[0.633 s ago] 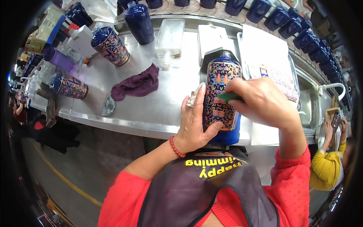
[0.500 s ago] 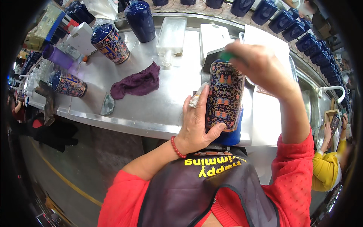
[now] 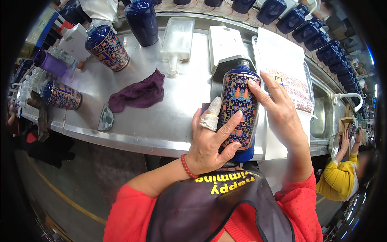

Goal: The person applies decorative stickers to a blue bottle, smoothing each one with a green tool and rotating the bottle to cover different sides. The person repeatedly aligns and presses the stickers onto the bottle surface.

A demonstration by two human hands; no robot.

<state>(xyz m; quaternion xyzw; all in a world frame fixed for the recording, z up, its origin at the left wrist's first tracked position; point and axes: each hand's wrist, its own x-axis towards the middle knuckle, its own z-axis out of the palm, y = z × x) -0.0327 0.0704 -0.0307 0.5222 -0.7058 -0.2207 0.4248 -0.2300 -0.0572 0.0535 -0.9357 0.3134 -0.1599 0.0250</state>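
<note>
A dark blue bottle [image 3: 240, 107] with a colourful floral pattern lies in front of me, its clear neck pointing away. My left hand [image 3: 209, 139] holds its left side, index finger and thumb on the patterned face. One left finger wears a whitish wrapping [image 3: 210, 117]. At the bottle's upper right, my right hand [image 3: 280, 107] has its fingers stretched out, fingertips touching the pattern; no tool shows in it. Blue material [image 3: 245, 155] is partly visible under the bottle's near end. A dark angled support [image 3: 234, 66] stands behind its neck.
Patterned sheets [image 3: 296, 90] lie to the right, before a sink [image 3: 322, 115]. A purple cloth [image 3: 139, 93], a clear bottle [image 3: 177, 44] and patterned bottles [image 3: 108, 48] occupy the metal table's left side. Plain blue bottles [image 3: 270, 11] line the back. A person in yellow [image 3: 338, 179] works at far right.
My right hand was blurred over the bottle's top with a green tool; now its fingers touch the upper right side, and the tool is out of sight. The left hand stays on the bottle.
</note>
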